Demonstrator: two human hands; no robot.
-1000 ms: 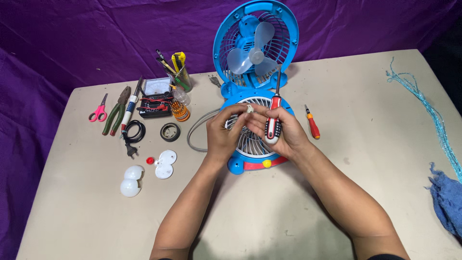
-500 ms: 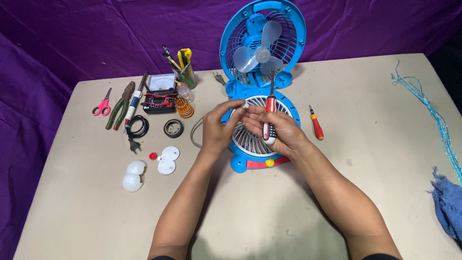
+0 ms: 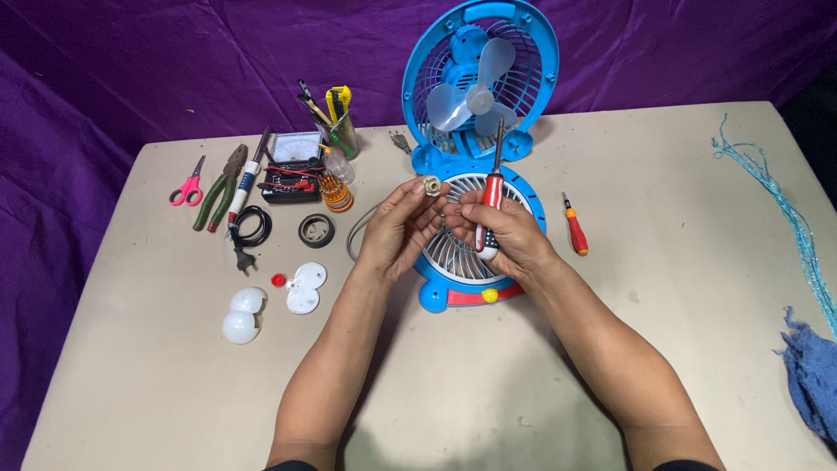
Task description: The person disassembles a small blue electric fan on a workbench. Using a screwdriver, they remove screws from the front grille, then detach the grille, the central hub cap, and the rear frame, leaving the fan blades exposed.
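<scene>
Left hand (image 3: 397, 228) lifted knob (image 3: 431, 185) above fan (image 3: 475, 174)

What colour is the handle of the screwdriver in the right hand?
Red and white screwdriver handle, shown in the head view.

Only one view for me, the head cam: it looks steeply down from the near edge of the table (image 3: 697, 366), fairly close, facing the far purple backdrop (image 3: 131, 70).
</scene>
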